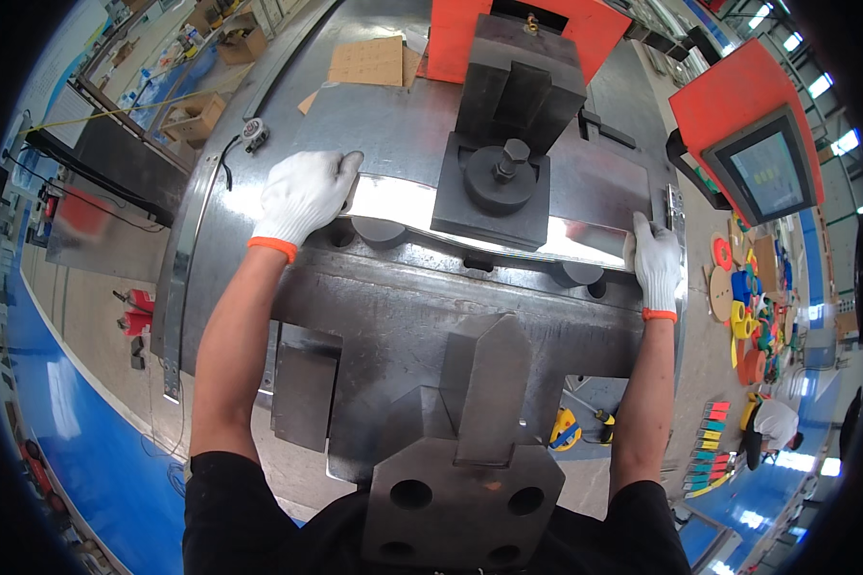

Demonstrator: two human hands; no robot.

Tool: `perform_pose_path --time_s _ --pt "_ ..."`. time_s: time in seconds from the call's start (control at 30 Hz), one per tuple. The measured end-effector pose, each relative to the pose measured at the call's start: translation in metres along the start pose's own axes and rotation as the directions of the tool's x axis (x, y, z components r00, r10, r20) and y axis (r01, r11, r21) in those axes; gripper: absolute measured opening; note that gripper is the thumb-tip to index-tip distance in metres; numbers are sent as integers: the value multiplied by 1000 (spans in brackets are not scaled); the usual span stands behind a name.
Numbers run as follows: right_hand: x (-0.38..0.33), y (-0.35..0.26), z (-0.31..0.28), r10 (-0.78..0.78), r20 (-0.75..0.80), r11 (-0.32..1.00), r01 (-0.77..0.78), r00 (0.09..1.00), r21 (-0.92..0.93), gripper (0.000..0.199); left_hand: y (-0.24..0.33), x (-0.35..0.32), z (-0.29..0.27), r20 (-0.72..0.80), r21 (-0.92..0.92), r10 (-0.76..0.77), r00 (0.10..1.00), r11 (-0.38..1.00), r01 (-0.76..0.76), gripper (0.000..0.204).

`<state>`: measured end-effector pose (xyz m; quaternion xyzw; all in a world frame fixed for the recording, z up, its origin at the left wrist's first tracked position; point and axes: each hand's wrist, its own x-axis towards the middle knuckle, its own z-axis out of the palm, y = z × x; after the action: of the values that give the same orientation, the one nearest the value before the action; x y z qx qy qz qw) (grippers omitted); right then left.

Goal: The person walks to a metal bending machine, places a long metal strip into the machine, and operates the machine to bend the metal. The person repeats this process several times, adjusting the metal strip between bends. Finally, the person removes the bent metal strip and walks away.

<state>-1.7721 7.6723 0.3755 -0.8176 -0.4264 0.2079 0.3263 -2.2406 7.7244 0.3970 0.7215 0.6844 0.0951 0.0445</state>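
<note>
A shiny flat metal bar (393, 201) lies crosswise on the steel machine bed (374, 125). My left hand (302, 196), in a white knitted glove with an orange cuff, is closed around the bar's left end, thumb pointing right. On the right end my right hand (656, 259), gloved alike, grips it with the fingers over the edge. A dark steel block with a bolted round disc (499, 179) stands over the bar's middle and hides part of it. Two round dark steel pieces, one at left (381, 233) and one at right (576, 275), sit along its near side.
A dark angular steel tool (489, 402) rises close in front of me. At right hangs an orange control box with a screen (765, 163). A tape measure (254, 134) and cardboard (366, 61) lie on the bed. Colourful parts (743, 307) and another person (775, 425) are beyond at right.
</note>
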Motion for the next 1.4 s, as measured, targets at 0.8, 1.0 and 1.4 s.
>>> perform_pose_path --time_s 0.8,1.0,1.4 --pt "-74 -82 43 -588 388 556 703 709 -442 78 69 -14 0 124 -5 493 861 868 -496 74" --pt "-61 -97 50 -530 368 605 645 764 -468 82 71 9 0 134 -13 463 876 885 -466 76" --pt "-61 -96 52 -421 409 665 582 810 -468 79 71 11 1 259 -220 403 878 910 -352 67"
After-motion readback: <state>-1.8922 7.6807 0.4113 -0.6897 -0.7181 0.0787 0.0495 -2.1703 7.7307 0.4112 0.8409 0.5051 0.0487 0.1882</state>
